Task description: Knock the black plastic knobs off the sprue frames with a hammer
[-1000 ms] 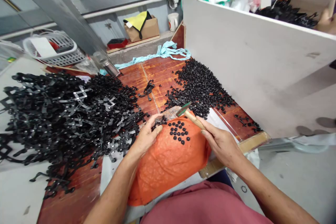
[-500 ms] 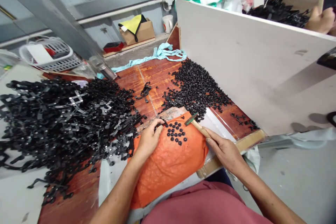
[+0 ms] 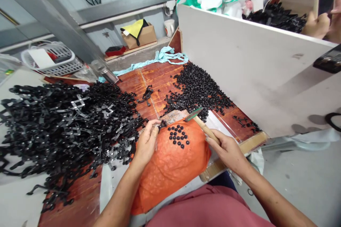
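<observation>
My right hand [image 3: 225, 146] is closed around the wooden handle of a hammer [image 3: 205, 129], whose narrow greenish head is over the far edge of an orange cloth [image 3: 170, 173]. Between the fingers of my left hand [image 3: 147, 136] is a small black linkage part [image 3: 162, 125], partly hidden by the fingers. It is above the cloth's upper left edge, near a stone block [image 3: 174, 116]. Several small black round caps [image 3: 178, 137] lie grouped on the cloth between my hands.
A large heap of black linkage parts [image 3: 66, 124] lies on the left. Small black studs [image 3: 198, 88] are piled in front of a white partition [image 3: 247, 64]. Beyond it, another person's hands [image 3: 317, 25] hold a phone. A metal flask [image 3: 104, 71] and a basket [image 3: 50, 58] stand far left.
My left hand has drawn back slightly left, lifting the black part off the stone edge. The hammer head has risen and turned a little. The other person's phone is more in view.
</observation>
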### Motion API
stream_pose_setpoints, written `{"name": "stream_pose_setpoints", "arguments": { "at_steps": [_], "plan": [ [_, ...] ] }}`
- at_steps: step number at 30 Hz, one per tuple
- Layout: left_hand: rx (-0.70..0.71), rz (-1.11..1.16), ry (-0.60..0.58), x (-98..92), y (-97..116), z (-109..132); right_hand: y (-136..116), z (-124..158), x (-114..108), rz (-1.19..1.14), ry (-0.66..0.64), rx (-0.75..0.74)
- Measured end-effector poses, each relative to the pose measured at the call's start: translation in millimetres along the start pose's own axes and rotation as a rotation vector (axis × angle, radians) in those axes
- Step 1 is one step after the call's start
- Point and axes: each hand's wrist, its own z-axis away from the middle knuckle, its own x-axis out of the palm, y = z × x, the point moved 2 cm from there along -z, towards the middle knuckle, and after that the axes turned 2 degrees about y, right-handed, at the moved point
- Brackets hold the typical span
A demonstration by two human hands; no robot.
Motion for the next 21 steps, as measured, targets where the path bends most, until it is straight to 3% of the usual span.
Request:
{"name": "stream_pose_setpoints", "arguments": {
  "at_steps": [3,7,14,16,21],
  "plan": [
    [-0.075,0.317,-0.106,13.3,14,19,-33,-18,15,-0.18,-0.034,-0.011],
    [-0.087,0.363,-0.184,28.4,25,43,-65,-41,46,-0.425,-0.156,-0.022],
    [-0.179,0.382,-0.23,15.3,16,51,-73,-43,71,-0.636,-0.223,0.008],
    [-0.21,0.492,-0.167,15.0,15,50,-77,-38,71,-0.609,-0.235,-0.023],
    [-0.243,0.734,0.1,21.2,18,54,-89,-23,58,-0.37,0.016,-0.131]
  ]
}}
